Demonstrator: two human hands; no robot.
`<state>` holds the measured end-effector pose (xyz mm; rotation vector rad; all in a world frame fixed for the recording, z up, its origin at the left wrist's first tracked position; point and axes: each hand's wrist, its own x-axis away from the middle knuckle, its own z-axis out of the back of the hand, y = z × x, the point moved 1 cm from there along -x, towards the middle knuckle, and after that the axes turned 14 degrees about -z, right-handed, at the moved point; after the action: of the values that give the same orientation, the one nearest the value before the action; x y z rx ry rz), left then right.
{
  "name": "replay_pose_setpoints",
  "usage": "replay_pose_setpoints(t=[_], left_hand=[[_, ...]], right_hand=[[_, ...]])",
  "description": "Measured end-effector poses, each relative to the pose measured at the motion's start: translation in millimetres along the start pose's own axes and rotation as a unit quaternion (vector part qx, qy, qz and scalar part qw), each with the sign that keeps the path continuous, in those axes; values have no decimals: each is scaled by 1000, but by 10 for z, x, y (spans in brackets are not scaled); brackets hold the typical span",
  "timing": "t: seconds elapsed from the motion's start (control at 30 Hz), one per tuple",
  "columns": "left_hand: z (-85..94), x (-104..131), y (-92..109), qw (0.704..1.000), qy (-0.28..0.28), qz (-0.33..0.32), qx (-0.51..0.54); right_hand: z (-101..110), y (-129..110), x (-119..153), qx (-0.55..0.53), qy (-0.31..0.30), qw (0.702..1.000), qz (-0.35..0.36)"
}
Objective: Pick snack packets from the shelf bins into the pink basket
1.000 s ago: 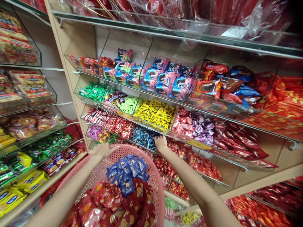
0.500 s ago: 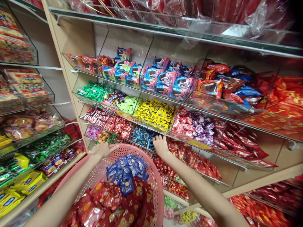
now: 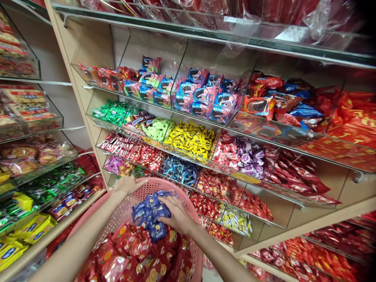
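Observation:
A pink perforated basket [image 3: 195, 219] stands low in front of the shelves. Inside lie red packets [image 3: 132, 254] with orange pictures, and a heap of small blue packets [image 3: 147, 211] near the far side. My left hand [image 3: 126, 186] grips the basket's rim at the far left, its fingers partly hidden. My right hand [image 3: 175, 213] is over the blue packets inside the basket, fingers apart and touching or just above them; nothing is plainly held in it.
Glass shelves ahead hold yellow candies [image 3: 190, 139], dark blue candies [image 3: 179, 170], green candies [image 3: 110, 111] and wrapped cookies [image 3: 202, 94]. Side shelves at the left carry yellow packs [image 3: 32, 231]. A wooden edge [image 3: 323, 219] slants at the lower right.
My right hand has moved from the shelf with dark blue candies down and left into the basket. My left hand stays on the rim. The view has shifted slightly.

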<state>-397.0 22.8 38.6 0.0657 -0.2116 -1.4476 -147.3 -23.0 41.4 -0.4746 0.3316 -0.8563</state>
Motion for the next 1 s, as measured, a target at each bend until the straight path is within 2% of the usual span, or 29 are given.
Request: replay_pose_setpoints(t=[0.17,0.33,0.47,0.6,0.67,0.8,0.93,1.0], left_hand=[[2,18,4,1000,0,-3,-3],[9,33,20,1000,-4,0,-1],[2,25,20,1000,-2,-3,0],[-11,13,6,1000,-3,-2,2],[-8,15,9,1000,-4,0,2],[18,34,42,1000,-3,1,-2],[39,45,72,1000,-2,2,-3],[34,46,67,1000,1,2,-4]], right_hand=[[-176,40,38,43,-1,999,5],[-194,60,123,75,-1,997,4],[-85,47,149,77,17,997,9],[157,165,27,108,82,991,-18],[297,296,-92,148,138,977,-65],[482,594,-368,271,223,925,-148],[483,813,-584,368,241,874,-206],[452,879,-652,385,233,863,-229]])
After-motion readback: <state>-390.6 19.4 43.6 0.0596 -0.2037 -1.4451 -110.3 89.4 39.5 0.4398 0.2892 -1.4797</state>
